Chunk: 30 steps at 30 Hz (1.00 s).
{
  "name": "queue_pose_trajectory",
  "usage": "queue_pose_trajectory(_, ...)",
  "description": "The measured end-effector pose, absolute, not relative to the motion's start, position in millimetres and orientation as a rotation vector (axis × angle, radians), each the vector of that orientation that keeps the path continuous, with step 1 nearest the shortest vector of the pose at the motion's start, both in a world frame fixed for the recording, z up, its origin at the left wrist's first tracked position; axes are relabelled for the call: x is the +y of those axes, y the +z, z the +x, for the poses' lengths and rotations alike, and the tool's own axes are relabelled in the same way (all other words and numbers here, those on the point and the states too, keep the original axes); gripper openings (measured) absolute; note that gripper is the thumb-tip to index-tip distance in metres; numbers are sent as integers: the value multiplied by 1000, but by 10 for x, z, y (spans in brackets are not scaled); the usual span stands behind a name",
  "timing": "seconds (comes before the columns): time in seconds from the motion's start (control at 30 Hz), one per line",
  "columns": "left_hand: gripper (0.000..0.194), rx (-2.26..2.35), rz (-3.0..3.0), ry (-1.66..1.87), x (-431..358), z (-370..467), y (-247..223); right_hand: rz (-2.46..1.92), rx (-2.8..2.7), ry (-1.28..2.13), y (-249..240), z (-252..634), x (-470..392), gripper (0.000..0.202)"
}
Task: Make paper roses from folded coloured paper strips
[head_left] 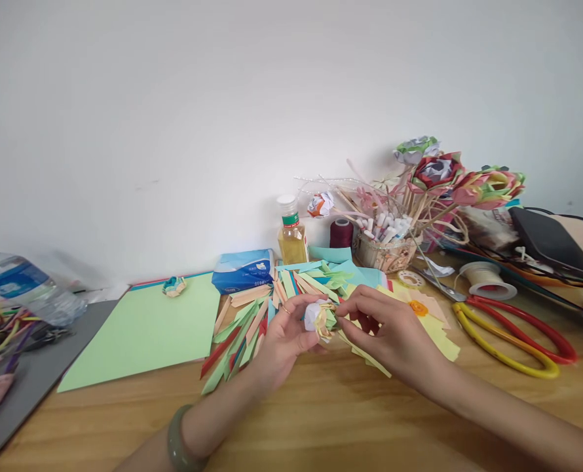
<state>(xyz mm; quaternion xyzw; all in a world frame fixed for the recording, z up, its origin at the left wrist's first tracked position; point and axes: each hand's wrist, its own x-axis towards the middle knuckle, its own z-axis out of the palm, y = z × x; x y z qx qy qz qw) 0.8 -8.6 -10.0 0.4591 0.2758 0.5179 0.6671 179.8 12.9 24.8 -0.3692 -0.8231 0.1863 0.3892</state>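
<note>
My left hand [287, 339] is closed around a small folded paper flower [324, 319] in white, cream and pale green, held above the wooden table. My right hand [387, 328] pinches with thumb and forefinger at the flower's right side, at its green part; the exact bit between those fingertips is too small to make out. Folded paper strips [242, 341] in green, peach, red and blue lie in a loose pile beyond my left hand. Yellow paper sheets [433, 337] are spread under and behind my right hand, with a small orange paper piece [418, 307] on top.
Scissors [507, 334] with red and yellow handles lie at right, near a ribbon spool [488, 280]. A basket [387, 252] of paper flowers, an oil bottle [292, 233] and a tissue pack [244, 270] stand along the wall. Green paper [139, 334] and a plastic bottle [26, 282] are at left.
</note>
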Motion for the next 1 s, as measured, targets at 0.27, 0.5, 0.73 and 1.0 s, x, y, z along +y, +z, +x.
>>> queue_pose_trajectory(0.27,52,603,896,890,-55,-22,-185,-738,-2263,333,215,1830,128,13)
queue_pose_trajectory(0.5,39,781,944,1075,-77,29,-126,-699,-2543,213,295,1857,138,22)
queue_pose_trajectory(0.73,35,793,1070,1213,-78,13,-121,-974,-2171,715,288,1827,164,22)
queue_pose_trajectory(1.0,38,792,1238,1272,-80,-5,-168,-1249,-1746,1494,311,1771,214,25)
